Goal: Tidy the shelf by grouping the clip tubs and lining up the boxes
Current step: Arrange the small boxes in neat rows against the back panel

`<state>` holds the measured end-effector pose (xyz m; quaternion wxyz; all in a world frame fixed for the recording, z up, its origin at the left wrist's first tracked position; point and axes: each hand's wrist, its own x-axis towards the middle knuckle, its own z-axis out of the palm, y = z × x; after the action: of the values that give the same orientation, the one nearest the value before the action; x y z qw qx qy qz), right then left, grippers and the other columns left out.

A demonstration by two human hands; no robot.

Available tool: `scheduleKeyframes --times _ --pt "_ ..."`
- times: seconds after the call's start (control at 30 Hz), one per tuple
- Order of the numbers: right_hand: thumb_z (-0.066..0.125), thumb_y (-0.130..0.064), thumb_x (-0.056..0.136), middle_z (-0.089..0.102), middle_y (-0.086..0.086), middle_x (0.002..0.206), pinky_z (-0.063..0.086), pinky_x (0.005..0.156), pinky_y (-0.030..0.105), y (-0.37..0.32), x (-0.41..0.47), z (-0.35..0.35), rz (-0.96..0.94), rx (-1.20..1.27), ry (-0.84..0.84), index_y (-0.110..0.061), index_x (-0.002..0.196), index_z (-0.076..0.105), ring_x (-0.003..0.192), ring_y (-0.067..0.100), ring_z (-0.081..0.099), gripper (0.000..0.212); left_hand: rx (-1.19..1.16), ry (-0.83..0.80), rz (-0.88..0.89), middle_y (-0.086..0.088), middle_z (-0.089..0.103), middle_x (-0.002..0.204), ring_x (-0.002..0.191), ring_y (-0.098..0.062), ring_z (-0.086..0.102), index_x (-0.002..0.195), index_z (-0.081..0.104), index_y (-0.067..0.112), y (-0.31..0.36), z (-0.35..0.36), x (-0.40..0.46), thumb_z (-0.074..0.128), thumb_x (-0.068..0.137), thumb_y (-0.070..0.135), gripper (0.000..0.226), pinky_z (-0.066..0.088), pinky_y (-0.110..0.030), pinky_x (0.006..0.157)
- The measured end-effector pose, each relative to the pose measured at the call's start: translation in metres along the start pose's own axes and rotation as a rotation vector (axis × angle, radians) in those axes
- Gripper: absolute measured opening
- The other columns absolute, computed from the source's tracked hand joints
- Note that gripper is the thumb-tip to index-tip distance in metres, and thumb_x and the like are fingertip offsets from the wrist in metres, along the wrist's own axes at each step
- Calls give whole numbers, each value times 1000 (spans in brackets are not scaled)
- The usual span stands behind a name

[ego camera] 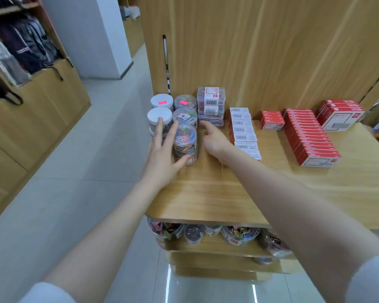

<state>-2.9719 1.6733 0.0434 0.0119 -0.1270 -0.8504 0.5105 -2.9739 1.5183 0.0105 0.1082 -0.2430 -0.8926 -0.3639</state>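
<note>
Clip tubs (185, 141): clear, round, packed with multicoloured clips.

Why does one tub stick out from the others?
The front tub of coloured clips stands nearer the shelf edge than the other tubs, out of their two rows. The left hand touches it. Nothing looks spilled or broken.

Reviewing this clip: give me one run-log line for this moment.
left hand: open, touching front clip tub | right hand: open, reaching toward clear clip boxes | red boxes: in rows on shelf
</note>
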Motion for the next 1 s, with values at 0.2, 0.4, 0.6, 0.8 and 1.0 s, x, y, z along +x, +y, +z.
scheduleKeyframes --times 0.2,0.4,0.6,0.8,1.0 --pt "35 8 80 48 8 138 33 111 38 2 19 -1 -47 -58 -5 -8 134 43 130 20 42 57 -21 -6 41 -1 -5 156 144 -23 9 146 13 30 -4 0 1 68 79 30 87 23 -43 114" --pt "36 3 85 55 9 128 39 102 33 -1 13 -10 -62 -3 200 -7 124 50 118 22 50 43 -105 139 -84 -13 24 142 134 -27 29 142 22 5 6 3 -11 78 69 30 96 25 -36 112" --pt "32 -2 87 55 5 122 46 96 44 -5 18 -27 4 85 287 -12 117 51 111 23 54 37 -213 114 -205 -8 40 136 125 -18 39 137 30 10 13 12 -7 80 66 31 89 32 -22 97" --pt "36 -5 89 56 8 121 47 90 41 -7 22 -35 -20 -3 307 -9 117 50 109 25 53 32 -179 110 -182 -2 50 128 118 -14 42 132 40 15 15 10 -5 77 71 30 72 31 -16 85" --pt "41 -6 91 40 11 134 38 72 36 -10 29 -47 -355 -581 498 -10 126 43 113 32 45 35 -185 92 -195 4 52 124 113 -14 50 130 42 18 19 4 -7 76 71 27 69 33 -16 82"
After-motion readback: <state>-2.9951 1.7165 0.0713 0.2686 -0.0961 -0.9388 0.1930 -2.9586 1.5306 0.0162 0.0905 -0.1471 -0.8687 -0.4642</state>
